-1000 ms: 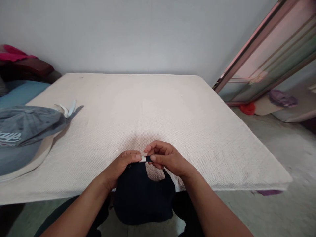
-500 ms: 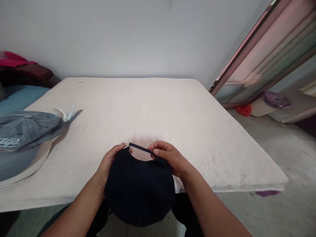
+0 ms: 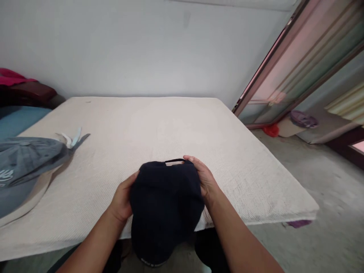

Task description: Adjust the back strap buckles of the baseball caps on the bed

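Note:
A dark navy baseball cap (image 3: 166,204) hangs over the near edge of the bed-like surface, its brim end low and toward me. At its far end the thin back strap (image 3: 174,160) arches over a narrow gap. My left hand (image 3: 123,197) grips the cap's left side, the fingers partly hidden behind the fabric. On the right side my right hand (image 3: 202,178) holds the cap near the strap, its fingertips behind the cloth. A grey-blue cap (image 3: 31,159) with white lettering lies at the left, with pale and grey strap ends sticking out.
The white textured cover (image 3: 241,167) spreads out before me up to a plain wall (image 3: 119,45). A blue cushion (image 3: 22,117) and dark red furniture (image 3: 31,93) sit at the far left. Sliding door panels (image 3: 281,76) and a bin with a purple bag (image 3: 303,119) stand right.
The navy cap has turned in my hands, its strap opening narrowing and its brim end swinging downward. My right hand has shifted from the strap to the side. The view has tilted slightly.

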Motion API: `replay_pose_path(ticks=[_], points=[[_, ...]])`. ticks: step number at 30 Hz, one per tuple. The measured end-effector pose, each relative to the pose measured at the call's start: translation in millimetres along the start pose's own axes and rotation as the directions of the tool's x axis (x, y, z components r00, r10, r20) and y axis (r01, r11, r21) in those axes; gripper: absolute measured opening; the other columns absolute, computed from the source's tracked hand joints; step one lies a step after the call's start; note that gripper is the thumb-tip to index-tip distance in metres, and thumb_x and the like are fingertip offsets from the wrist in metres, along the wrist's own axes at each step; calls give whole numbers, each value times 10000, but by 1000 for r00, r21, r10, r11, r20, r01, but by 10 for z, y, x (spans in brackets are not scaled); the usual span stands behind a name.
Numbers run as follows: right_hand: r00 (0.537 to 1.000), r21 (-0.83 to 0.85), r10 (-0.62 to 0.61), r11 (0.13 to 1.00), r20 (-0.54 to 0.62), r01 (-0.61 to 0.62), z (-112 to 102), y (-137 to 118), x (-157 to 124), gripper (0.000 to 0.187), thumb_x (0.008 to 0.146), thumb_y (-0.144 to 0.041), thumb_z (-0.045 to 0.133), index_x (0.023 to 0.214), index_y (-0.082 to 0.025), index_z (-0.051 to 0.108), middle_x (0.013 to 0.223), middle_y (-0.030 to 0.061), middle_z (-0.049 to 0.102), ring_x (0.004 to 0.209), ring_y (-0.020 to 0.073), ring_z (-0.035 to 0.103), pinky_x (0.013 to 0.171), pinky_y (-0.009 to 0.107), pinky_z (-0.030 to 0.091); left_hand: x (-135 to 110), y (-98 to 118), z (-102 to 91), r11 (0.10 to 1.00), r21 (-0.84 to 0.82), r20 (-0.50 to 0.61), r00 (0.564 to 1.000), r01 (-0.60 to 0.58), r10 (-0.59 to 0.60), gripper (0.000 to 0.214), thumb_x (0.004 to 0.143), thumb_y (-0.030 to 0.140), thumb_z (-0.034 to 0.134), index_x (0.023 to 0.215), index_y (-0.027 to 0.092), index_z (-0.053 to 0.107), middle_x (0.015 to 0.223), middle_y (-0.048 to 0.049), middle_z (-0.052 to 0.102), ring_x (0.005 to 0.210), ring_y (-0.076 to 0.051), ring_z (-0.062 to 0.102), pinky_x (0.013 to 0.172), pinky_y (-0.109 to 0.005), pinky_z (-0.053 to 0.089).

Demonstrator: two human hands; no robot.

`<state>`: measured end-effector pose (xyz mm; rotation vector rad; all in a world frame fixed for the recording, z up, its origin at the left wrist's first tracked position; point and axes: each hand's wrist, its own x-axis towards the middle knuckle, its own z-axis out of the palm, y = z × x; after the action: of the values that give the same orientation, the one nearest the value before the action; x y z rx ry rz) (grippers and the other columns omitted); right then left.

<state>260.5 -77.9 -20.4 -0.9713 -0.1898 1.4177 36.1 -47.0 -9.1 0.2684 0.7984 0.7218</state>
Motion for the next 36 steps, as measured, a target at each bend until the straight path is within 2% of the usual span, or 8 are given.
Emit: replay_pose_path(ticks=[5, 7, 10, 15, 21, 25, 30, 36], points=[[981, 30, 109, 993, 160, -115, -21, 124, 37, 169, 757, -328, 685, 796, -166, 658, 710, 15, 649, 637, 125, 580, 610, 241, 468, 142, 278, 26, 934, -172, -252, 931, -312, 264, 418, 899, 182, 317, 1050, 170, 707, 775, -82, 750, 916, -247, 686, 863, -387, 533], [957, -3, 176, 984, 231, -181, -30, 197, 18, 251, 800, -411, 637, 837, -163, 653, 724, 25, 655, 647, 130, 594, 610, 245, 460, 173, 410, 7, 839, -237, -257, 865, -489, 431, 475, 928, 182, 248, 1212, 206, 628, 960, -70, 749, 1023, -215, 651, 929, -370, 495], [906, -73, 268, 963, 328, -258, -15, 340, -67, 380, 836, -526, 563, 911, -161, 637, 785, 44, 660, 689, 140, 615, 635, 265, 466, 205, 572, -33, 729, -341, -219, 804, -594, 553, 484, 963, 220, 210, 1330, 223, 524, 1219, -66, 661, 1164, -189, 572, 1020, -359, 417], [836, -144, 276, 961, 475, -235, 77, 497, -210, 377, 781, -491, 662, 940, -152, 617, 856, 66, 652, 675, 139, 640, 498, 204, 409, 274, 616, -159, 713, -374, -179, 800, -593, 572, 485, 980, 273, 194, 1358, 221, 493, 1275, -84, 623, 1208, -207, 542, 1063, -403, 366], [936, -5, 159, 986, 316, -166, 94, 455, -107, 257, 716, -297, 747, 842, -161, 569, 637, -39, 531, 430, 37, 459, 348, 143, 182, 354, 428, -228, 768, -383, -22, 836, -514, 548, 430, 958, 297, 358, 1373, 278, 471, 1230, -66, 653, 1158, -234, 583, 1020, -412, 425], [960, 38, 77, 995, 271, -91, -10, 336, 1, 237, 691, -251, 753, 788, -149, 562, 600, -43, 522, 423, 36, 444, 346, 141, 207, 387, 350, -63, 794, -401, -14, 869, -458, 494, 415, 946, 281, 406, 1350, 256, 496, 1143, -79, 701, 1082, -223, 636, 916, -347, 522], [982, 101, -161, 984, 103, 150, -199, -148, 241, 242, 681, -216, 760, 715, -158, 528, 546, -57, 503, 422, 44, 446, 391, 149, 350, 431, 193, 66, 916, -316, 33, 962, -247, 271, 416, 902, 352, 473, 1187, 62, 561, 1096, -220, 674, 1005, -291, 662, 784, -410, 588], [914, 122, -379, 910, -145, 397, -508, -1109, 866, 161, 823, -153, 628, 717, -173, 509, 573, -56, 523, 515, 48, 514, 479, 128, 424, 493, 36, 88, 957, -231, -11, 984, -178, 180, 247, 918, 189, 413, 1016, 63, 601, 934, -162, 681, 753, -199, 687, 630, -313, 601]])
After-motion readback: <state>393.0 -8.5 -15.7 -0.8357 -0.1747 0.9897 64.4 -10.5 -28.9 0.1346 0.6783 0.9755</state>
